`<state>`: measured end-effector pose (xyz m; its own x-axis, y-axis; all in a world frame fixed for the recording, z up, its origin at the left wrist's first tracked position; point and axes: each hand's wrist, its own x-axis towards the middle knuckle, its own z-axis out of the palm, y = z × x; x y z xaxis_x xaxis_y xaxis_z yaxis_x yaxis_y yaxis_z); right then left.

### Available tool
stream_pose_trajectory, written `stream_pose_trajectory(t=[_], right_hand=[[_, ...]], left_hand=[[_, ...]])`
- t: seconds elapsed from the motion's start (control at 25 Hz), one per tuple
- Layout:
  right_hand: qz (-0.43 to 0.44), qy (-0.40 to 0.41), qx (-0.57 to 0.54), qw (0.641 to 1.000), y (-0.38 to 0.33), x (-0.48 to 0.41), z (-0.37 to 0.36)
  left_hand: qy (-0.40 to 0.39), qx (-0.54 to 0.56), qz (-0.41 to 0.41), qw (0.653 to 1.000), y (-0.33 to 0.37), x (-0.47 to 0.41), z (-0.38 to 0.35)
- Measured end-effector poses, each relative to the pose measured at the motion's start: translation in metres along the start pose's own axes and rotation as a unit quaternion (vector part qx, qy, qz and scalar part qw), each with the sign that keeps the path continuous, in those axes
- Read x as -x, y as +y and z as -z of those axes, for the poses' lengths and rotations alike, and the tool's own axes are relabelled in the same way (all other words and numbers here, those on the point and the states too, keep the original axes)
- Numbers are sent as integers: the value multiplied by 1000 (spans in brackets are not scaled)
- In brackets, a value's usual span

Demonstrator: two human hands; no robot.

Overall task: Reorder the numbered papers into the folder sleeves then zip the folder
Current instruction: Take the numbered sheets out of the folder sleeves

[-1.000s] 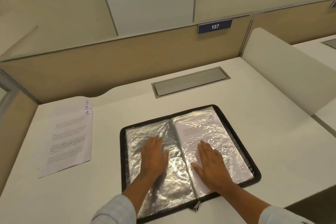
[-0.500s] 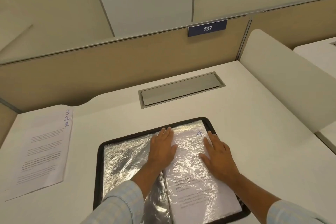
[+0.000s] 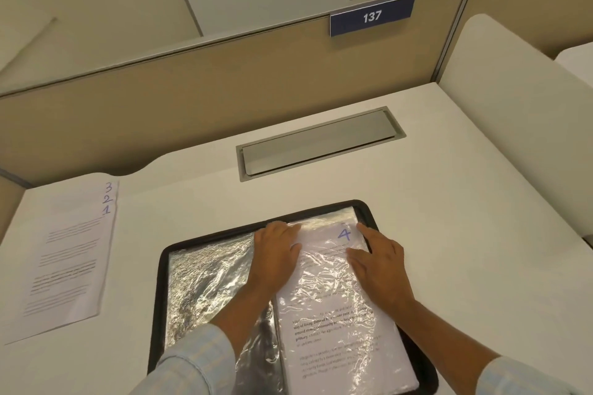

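A black zip folder [image 3: 158, 298] lies open on the white desk. Its left side shows an empty crinkled plastic sleeve [image 3: 205, 279]. In the right sleeve sits the paper marked 4 [image 3: 337, 314]. My left hand [image 3: 276, 253] rests flat at the top of the spine, fingertips on the sleeve's upper edge. My right hand [image 3: 375, 263] lies flat on the right sleeve's upper right part, fingers spread beside the 4. A stack of papers marked 3, 2, 1 [image 3: 64, 260] lies to the left of the folder.
A grey cable hatch [image 3: 317, 141] is set in the desk behind the folder. A tan partition with a blue 137 sign [image 3: 372, 16] closes the back. A white divider [image 3: 513, 112] stands at the right.
Both hands slid from the lower part of the sleeves up to the folder's top edge. The view shifted, so the folder now sits lower in the frame.
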<state>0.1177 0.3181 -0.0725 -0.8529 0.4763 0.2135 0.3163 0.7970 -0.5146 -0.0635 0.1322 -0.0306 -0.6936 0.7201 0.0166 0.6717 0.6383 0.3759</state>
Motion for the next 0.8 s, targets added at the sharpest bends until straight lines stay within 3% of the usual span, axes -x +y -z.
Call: stream_pose_trajectory(t=[0.28, 0.44, 0.56, 0.68, 0.8], right_hand=[[-28, 25, -35, 999, -5, -4, 5], [-89, 14, -168, 982, -14, -11, 13], [-130, -21, -255, 958, -24, -16, 23], [-145, -31, -275, 950, -22, -18, 23], [-144, -19, -261, 954, -16, -19, 17]], left_hand=[[-40, 45, -20, 998, 0, -22, 16], [-89, 106, -27, 990, -3, -25, 21], [-117, 167, 20, 979, 0, -34, 24], [-160, 142, 60, 975, 2, -50, 31], [-220, 94, 45, 970, 2, -63, 35]])
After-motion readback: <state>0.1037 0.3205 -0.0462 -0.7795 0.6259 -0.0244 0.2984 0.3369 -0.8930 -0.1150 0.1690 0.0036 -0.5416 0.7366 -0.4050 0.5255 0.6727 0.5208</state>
